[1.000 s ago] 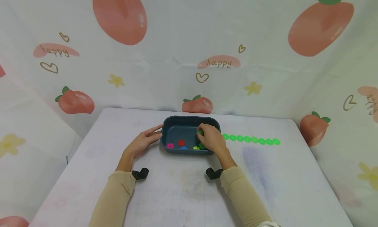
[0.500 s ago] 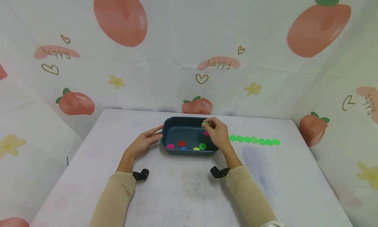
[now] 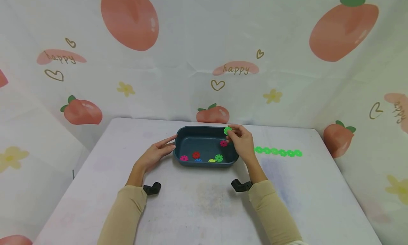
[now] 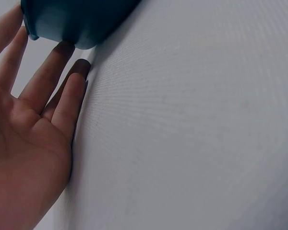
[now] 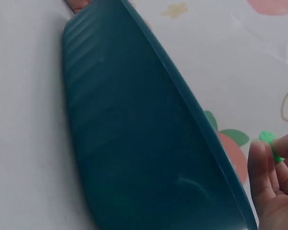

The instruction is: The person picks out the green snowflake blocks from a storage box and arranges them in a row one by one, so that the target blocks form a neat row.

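Note:
My left hand (image 3: 155, 155) lies against the left end of a dark teal basin (image 3: 197, 164), fingers stretched out and fingertips at its wall, as the left wrist view also shows. Over the basin's right end, my right hand (image 3: 243, 143) pinches a bright green snowflake-shaped plastic disc (image 3: 227, 131) between thumb and fingers. In the right wrist view the same green disc (image 5: 267, 137) shows above the rim. Inside the basin lie a magenta disc (image 3: 224, 143), a red disc (image 3: 196, 155), a green disc (image 3: 219, 157), a pink disc (image 3: 183, 158), and partly hidden blue and yellow ones.
A row of several green discs (image 3: 275, 151) runs rightward across the white table (image 3: 197, 206) from behind my right hand. Black wrist mounts (image 3: 152, 189) sit at both cuffs. A printed cloth backdrop (image 3: 178, 78) rises behind the table.
My right hand has lifted out of the basin with the green disc and moved right and away. More of the basin's right end shows; the row is more covered. The left hand stays put.

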Tool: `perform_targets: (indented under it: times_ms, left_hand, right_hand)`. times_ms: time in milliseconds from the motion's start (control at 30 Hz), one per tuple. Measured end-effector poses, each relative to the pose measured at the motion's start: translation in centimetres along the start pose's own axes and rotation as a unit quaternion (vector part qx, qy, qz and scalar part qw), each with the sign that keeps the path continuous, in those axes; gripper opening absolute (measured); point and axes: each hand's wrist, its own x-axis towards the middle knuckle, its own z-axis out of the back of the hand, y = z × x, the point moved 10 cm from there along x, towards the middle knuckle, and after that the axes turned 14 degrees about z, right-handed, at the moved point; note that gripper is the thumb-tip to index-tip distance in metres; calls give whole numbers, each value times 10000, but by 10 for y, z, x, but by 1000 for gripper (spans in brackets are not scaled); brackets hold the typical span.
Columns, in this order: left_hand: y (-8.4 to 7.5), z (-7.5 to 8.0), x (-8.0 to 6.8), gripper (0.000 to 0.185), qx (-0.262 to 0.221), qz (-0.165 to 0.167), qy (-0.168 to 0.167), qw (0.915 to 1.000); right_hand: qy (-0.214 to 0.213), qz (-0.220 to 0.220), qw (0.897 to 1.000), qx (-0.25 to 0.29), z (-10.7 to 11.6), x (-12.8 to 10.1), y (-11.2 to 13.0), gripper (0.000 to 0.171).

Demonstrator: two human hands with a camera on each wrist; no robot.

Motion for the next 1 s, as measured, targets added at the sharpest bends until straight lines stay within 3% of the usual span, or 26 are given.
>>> perform_targets:
  times_ms: [267,633,1000]
  left_hand:
    - [1,0,1,59,37,7,2,10000]
    - [0,1,1,59,-32,13,40,10000]
    - [0,0,2,59,-73,15,52,10000]
  right_hand:
    - [-268,-103,9993,234,21,-4,-1,32]
    - [-643,-272,9972,282,52,-9,-24,35]
    - [-644,-374,9972,-120,78,-17,-27,33]
